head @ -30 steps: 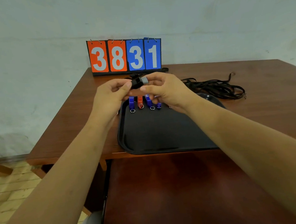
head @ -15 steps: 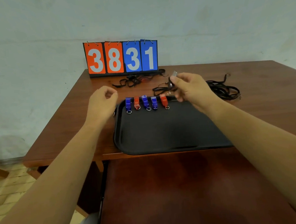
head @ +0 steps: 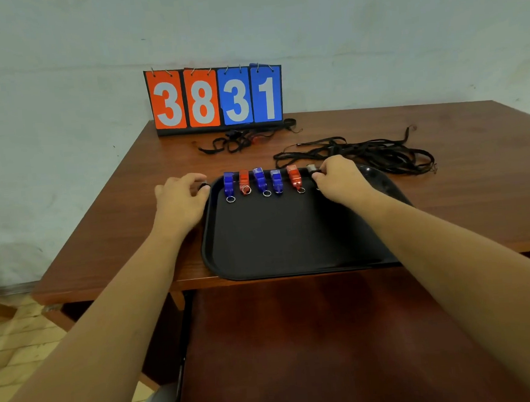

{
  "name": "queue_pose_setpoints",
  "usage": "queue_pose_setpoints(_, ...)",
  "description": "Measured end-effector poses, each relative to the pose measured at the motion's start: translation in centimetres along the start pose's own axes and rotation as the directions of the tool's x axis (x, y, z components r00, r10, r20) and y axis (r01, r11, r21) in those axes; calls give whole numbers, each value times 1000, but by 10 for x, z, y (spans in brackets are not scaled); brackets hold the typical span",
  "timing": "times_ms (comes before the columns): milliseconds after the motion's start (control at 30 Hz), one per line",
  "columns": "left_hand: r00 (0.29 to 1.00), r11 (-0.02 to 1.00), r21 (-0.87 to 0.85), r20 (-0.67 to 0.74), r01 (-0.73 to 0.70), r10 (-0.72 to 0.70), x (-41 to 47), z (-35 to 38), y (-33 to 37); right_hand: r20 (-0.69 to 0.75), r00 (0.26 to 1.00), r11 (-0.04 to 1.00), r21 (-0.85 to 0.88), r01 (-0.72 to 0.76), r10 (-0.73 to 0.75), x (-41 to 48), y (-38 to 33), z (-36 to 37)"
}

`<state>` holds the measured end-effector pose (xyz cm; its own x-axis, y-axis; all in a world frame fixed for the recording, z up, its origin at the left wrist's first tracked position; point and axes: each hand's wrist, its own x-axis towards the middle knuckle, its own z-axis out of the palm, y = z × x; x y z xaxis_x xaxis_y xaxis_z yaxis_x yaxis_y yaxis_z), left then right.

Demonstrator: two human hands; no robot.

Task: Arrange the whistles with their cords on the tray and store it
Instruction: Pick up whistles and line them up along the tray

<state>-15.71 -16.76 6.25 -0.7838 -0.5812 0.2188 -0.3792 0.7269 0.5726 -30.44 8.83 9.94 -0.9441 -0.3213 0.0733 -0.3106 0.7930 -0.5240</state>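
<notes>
Tray (head: 291,239) — five whistles (head: 259,180) along far edge.

Black tray (head: 292,246) bears 3 blue, 2 red whistles (head: 259,180)

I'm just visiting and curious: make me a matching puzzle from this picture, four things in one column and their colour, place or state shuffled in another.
Things
1 leftmost whistle
2 right hand
3 big cord bundle
4 scoreboard

Matches
a standing at the back edge of the table
b blue
c on the table, just beyond the far right of the tray
d pinching a grey-tipped whistle

Pairs: 1-b, 2-d, 3-c, 4-a
</notes>
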Motion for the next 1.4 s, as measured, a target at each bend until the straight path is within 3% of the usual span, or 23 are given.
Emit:
queue_pose_setpoints(267,998,994,-106,-59,0,-6,-11,-5,9,-32,997,998,-13,-66,66,7,-4,11)
queue_pose_setpoints(433,994,997,-81,-110,19,-28,-17,-7,18,-66,992,993,-28,-113,111,8,-7,14)
queue_pose_setpoints(600,987,993,-87,-136,76,-88,-22,-10,24,-48,991,990,68,-121,124,9,-5,9)
queue_pose_setpoints(733,969,967,-221,-179,130,-171,-26,-16,26,-136,990,994,105,-16,30,-3,-9,-3)
queue_pose_setpoints(833,952,914,-402,-251,60,-174,-34,-26,29,-167,980,977,163,139,-111,-22,-24,-12)
queue_pose_setpoints(933,983,792,-610,-139,10,-119,-42,-31,43,-52,975,918,328,222,-217,-40,-49,-18)
queue_pose_setpoints(1000,997,740,-672,-78,-34,-25,-50,-33,57,105,966,835,530,147,-236,-51,-63,-21)
queue_pose_setpoints(1100,982,717,-672,-142,-187,123,-59,-36,77,264,925,642,766,-29,-273,-65,-73,-21)
queue_pose_setpoints(1267,969,755,-607,-171,-246,178,-66,-33,99,238,931,482,872,-79,-278,-69,-68,-17)
queue_pose_setpoints(1400,964,741,-617,-164,-266,209,-71,-28,109,238,927,488,870,-72,-288,-71,-62,-19)
